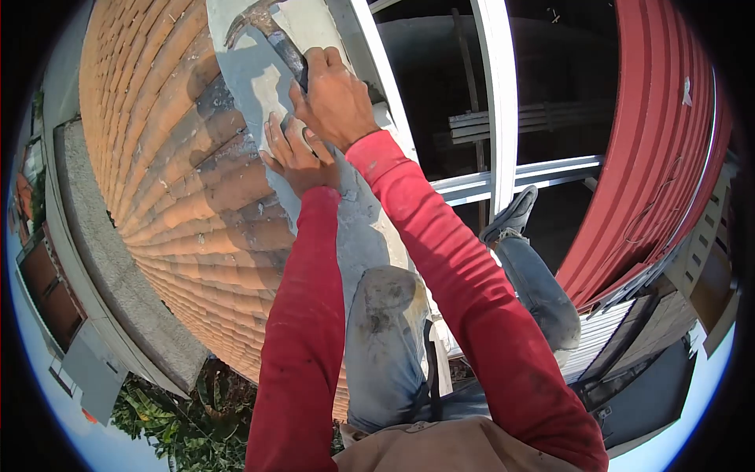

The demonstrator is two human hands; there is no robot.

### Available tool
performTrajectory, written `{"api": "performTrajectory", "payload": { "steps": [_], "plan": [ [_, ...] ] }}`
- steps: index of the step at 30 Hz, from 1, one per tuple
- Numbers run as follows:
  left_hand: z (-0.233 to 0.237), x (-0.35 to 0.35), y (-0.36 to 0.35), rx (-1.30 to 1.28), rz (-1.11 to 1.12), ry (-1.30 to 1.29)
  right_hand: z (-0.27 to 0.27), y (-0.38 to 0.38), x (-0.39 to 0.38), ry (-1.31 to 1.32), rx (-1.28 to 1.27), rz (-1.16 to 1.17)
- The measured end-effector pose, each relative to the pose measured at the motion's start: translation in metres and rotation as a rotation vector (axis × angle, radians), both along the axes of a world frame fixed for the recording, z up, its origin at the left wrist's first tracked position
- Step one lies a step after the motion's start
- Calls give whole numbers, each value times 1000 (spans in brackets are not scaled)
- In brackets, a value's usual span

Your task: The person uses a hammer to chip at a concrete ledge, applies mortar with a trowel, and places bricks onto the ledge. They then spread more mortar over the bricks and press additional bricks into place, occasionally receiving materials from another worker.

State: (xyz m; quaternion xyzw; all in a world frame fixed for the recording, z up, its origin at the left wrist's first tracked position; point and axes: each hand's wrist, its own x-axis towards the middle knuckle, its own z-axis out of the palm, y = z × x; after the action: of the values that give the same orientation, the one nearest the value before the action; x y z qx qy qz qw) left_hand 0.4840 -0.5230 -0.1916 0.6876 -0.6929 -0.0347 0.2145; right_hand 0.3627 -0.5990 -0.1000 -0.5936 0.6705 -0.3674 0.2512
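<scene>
My right hand is closed around the handle of a claw hammer, whose metal head lies above and to the left of it, over the grey ledge. Just below, my left hand rests on the grey cement ledge with its fingers spread, close to the right hand's fingers. Whether a small thing lies beneath the left fingers is hidden. Orange roof tiles run along the ledge's left side.
White metal beams border a dark opening on the right. Beyond it is a red corrugated roof. My knee is over the ledge, and my shoe is beside a beam. Green plants show below.
</scene>
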Motion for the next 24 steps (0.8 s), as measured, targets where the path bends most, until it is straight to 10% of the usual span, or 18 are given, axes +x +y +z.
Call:
{"api": "performTrajectory", "payload": {
  "steps": [12, 18, 24],
  "plan": [
    [-42, 21, 23, 30, -130, -252, -39, -78, 100, 47, 76, -378],
    [-19, 10, 0, 74, -34, -194, -16, 64, -40, -189, 20, -259],
    [-2, -4, -9, -42, 41, -70, 4, 284, -176, -149, 597, -457]
  ]
}}
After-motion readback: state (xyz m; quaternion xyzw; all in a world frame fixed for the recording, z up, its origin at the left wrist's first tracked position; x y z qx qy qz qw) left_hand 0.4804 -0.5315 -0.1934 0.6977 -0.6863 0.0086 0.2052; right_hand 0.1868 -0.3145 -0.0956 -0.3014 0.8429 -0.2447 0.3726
